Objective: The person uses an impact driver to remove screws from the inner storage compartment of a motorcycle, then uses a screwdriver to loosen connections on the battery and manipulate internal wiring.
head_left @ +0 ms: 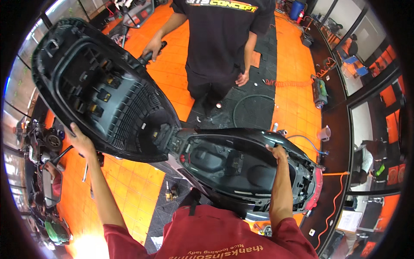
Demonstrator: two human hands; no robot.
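Observation:
A scooter's raised seat (118,125) tilts up to the left, its black ribbed underside showing. At its near edge, my left hand (82,141) holds the rim, with some fingers hidden by it. Right of the hinge lies the open black under-seat storage compartment (233,166). My right hand (278,153) is closed over the far edge of the glossy black side panel (263,137) beside this compartment; its fingertips are partly hidden. The red tail light (318,190) sits at the right end of the scooter.
Across the scooter stands a person in black (220,43), one hand on the handlebar grip (156,52). A gold-and-black power tool (171,192) lies on the dark floor mat. Coiled orange hose (289,83), a clear jug (323,133) and another vehicle (47,142) are around.

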